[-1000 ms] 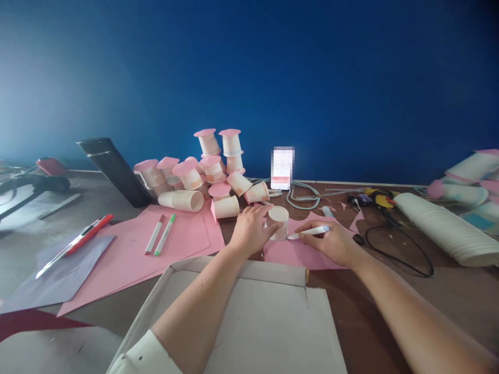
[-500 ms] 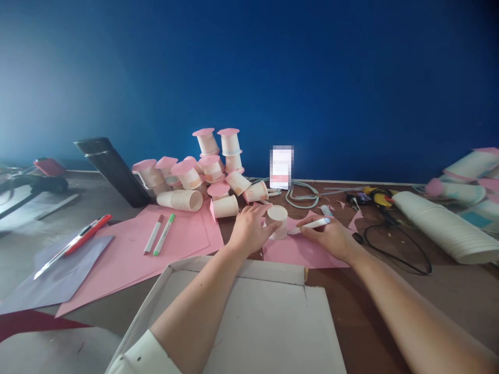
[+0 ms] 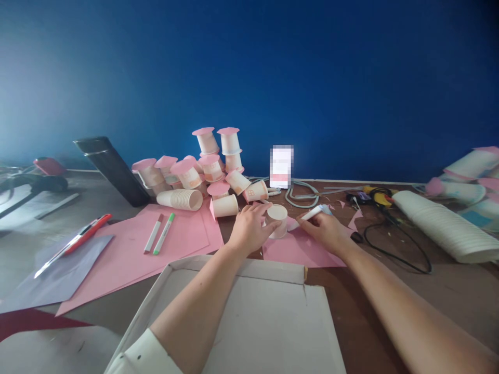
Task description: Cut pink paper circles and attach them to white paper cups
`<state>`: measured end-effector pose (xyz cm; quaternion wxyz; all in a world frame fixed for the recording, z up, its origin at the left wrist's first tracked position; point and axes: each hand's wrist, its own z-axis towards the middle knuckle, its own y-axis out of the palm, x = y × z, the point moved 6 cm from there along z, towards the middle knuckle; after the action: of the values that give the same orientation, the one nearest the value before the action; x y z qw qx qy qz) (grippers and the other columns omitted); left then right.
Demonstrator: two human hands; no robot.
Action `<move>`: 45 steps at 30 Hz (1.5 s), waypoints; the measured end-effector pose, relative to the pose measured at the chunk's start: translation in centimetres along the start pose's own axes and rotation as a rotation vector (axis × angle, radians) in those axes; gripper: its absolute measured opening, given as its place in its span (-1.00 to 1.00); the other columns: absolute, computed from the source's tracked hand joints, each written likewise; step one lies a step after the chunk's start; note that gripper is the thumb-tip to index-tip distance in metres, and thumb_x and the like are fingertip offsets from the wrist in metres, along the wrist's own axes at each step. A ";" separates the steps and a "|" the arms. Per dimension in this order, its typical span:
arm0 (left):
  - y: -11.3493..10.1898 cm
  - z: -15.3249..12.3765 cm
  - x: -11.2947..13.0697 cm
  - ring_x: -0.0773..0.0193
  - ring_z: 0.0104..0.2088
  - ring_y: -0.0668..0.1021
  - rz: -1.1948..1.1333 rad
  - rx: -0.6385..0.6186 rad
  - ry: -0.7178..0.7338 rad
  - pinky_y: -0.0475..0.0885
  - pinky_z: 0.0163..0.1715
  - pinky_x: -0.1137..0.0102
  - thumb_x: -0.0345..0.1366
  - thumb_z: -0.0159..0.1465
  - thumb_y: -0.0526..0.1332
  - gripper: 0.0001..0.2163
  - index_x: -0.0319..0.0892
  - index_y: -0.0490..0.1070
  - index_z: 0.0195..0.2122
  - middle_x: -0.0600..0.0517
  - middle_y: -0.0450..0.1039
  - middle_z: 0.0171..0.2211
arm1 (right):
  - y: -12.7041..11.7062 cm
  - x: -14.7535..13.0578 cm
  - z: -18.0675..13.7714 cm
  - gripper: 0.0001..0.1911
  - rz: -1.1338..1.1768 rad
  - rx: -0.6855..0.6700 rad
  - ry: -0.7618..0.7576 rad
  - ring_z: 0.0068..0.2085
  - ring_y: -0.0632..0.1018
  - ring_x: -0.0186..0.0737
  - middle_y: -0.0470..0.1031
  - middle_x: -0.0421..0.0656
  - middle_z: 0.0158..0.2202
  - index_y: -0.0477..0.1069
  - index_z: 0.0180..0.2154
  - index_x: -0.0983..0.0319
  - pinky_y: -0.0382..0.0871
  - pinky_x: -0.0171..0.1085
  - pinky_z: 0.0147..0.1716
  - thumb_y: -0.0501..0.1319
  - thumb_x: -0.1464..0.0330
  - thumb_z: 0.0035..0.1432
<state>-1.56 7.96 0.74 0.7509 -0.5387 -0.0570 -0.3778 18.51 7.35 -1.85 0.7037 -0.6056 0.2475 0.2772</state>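
White paper cup [image 3: 277, 228]: stands on a pink sheet [image 3: 298, 254] near the middle of the table [image 3: 362, 317], long axis upright, one round end facing up. Whether that end is base or mouth, I cannot tell.

Left hand [image 3: 250, 228]: closed around the cup's left side, thumb across the near face, fingers toward the far side.

Right hand [image 3: 324, 231]: grips a white marker [image 3: 311, 213] between thumb and fingers, over the right part of the pink sheet. The two hands are apart, with the cup between them.

Key relation: the marker lies right of the cup, its long axis slanting from upper right down toward the cup's right wall. The lower end is just beside that wall; contact is too blurred to judge. The left hand is nearer the cup, touching it; the right reaches toward it by the marker only.

Surroundings: a cup on its side [image 3: 226, 206] lies beyond the left hand; a long stack of nested cups [image 3: 442, 228] lies well to the right. Nearer the body, a white tray [image 3: 280, 322] sits under the left forearm.
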 end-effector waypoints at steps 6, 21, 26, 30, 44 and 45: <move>0.0 0.0 0.0 0.10 -0.04 0.44 -0.002 -0.004 -0.012 0.34 -0.02 0.23 -0.05 0.18 0.22 -0.54 -0.10 0.37 0.07 -0.02 0.47 -0.03 | 0.2 -0.4 0.4 -0.65 -0.041 0.042 0.037 -0.50 0.46 -0.23 0.47 -0.19 -0.57 0.42 -0.48 0.22 0.20 -0.31 -0.52 0.12 0.09 0.10; 0.1 0.0 -0.1 0.09 -0.04 0.44 -0.006 -0.005 -0.006 0.34 -0.02 0.22 -0.05 0.19 0.20 -0.54 -0.11 0.36 0.08 -0.03 0.47 -0.03 | 0.6 0.4 1.2 -0.67 -0.026 0.089 0.080 -0.51 0.43 -0.25 0.44 -0.19 -0.57 0.35 -0.50 0.21 0.17 -0.31 -0.50 0.09 0.12 0.14; 0.1 0.0 -0.1 0.09 -0.04 0.44 -0.003 -0.009 0.000 0.34 -0.03 0.22 -0.07 0.18 0.21 -0.55 -0.10 0.36 0.07 -0.02 0.48 -0.05 | 0.8 1.0 1.4 -0.64 0.016 0.110 0.118 -0.52 0.42 -0.26 0.44 -0.18 -0.58 0.34 -0.53 0.21 0.17 -0.31 -0.52 0.10 0.10 0.14; 0.1 0.0 -0.1 0.09 -0.05 0.45 -0.001 -0.006 0.001 0.33 -0.02 0.22 -0.06 0.18 0.21 -0.55 -0.10 0.35 0.08 -0.03 0.48 -0.05 | 1.0 1.0 1.6 -0.63 0.036 0.111 0.126 -0.55 0.41 -0.27 0.42 -0.19 -0.61 0.36 -0.53 0.21 0.19 -0.31 -0.52 0.08 0.10 0.15; 0.1 0.0 0.0 0.10 -0.05 0.45 0.004 -0.005 -0.004 0.33 -0.03 0.23 -0.05 0.18 0.20 -0.55 -0.11 0.35 0.07 -0.03 0.48 -0.06 | 1.4 1.2 2.8 -0.64 0.060 0.095 0.173 -0.56 0.47 -0.24 0.45 -0.15 -0.64 0.41 -0.54 0.21 0.24 -0.30 -0.52 0.10 0.14 0.14; 0.1 0.0 -0.1 0.09 -0.04 0.44 0.005 -0.008 -0.005 0.33 -0.02 0.22 -0.05 0.19 0.20 -0.55 -0.10 0.35 0.07 -0.03 0.48 -0.05 | 1.5 1.1 2.9 -0.65 0.064 0.093 0.174 -0.56 0.48 -0.24 0.47 -0.15 -0.63 0.41 -0.54 0.21 0.25 -0.30 -0.52 0.10 0.14 0.14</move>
<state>-1.52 8.00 0.62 0.7495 -0.5430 -0.0558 -0.3746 18.30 10.50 -3.25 0.6975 -0.5859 0.3397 0.2341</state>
